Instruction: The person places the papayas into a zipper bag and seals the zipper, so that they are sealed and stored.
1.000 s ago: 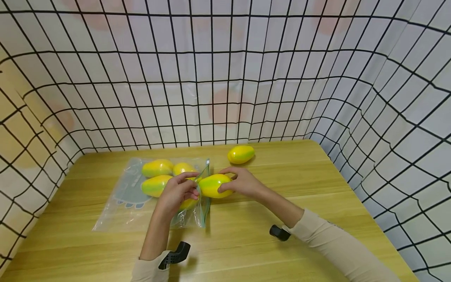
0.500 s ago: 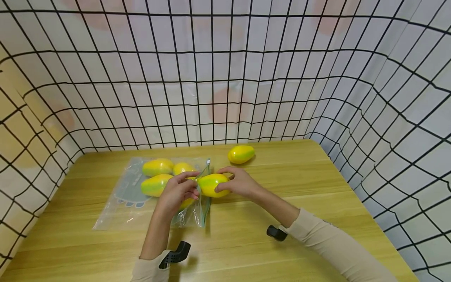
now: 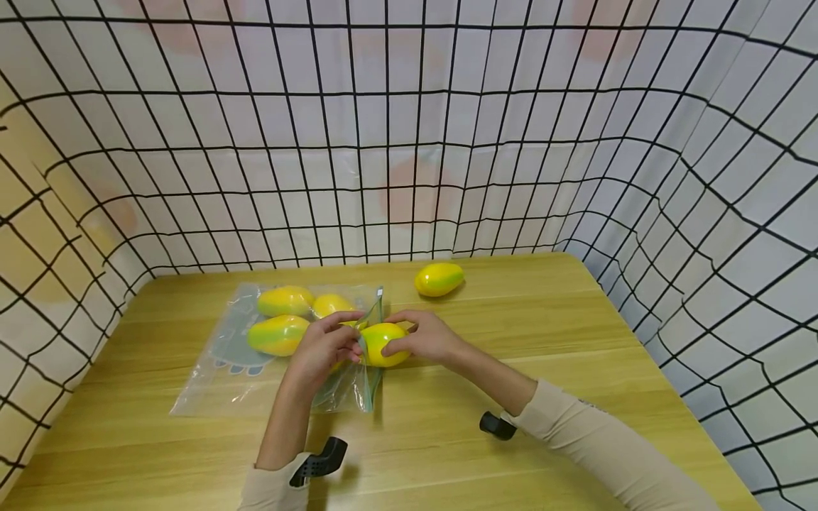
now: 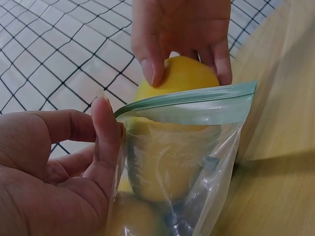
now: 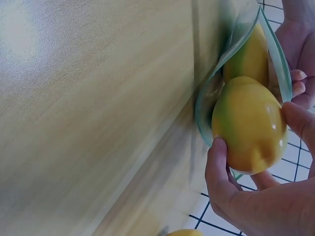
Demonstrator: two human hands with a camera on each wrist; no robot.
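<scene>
My left hand (image 3: 317,353) pinches the green-edged mouth of a clear zip bag (image 3: 214,390) lying on the table, holding it apart. My right hand (image 3: 431,337) grips a glossy yellow mango (image 5: 251,125) with a green streak, fingers and thumb around its near end. The far end of that mango is inside the bag mouth, as the left wrist view shows through the clear plastic below the green zip strip (image 4: 197,101). Inside the bag lie several more mangoes, among them one at the back (image 3: 285,301) and one at the left (image 3: 276,336); my left hand partly hides others.
A loose mango (image 3: 439,279) lies toward the back edge of the wooden table (image 3: 511,312). Black wire mesh (image 3: 396,149) backed by pale sheeting rises around the back and sides. A dark wrist camera (image 3: 322,458) sits at my left cuff, another (image 3: 497,426) by the right.
My right hand has moved slightly left, carrying its mango further into the bag mouth and tilting it. The left mango in the bag has shifted a little left. My left hand stays put.
</scene>
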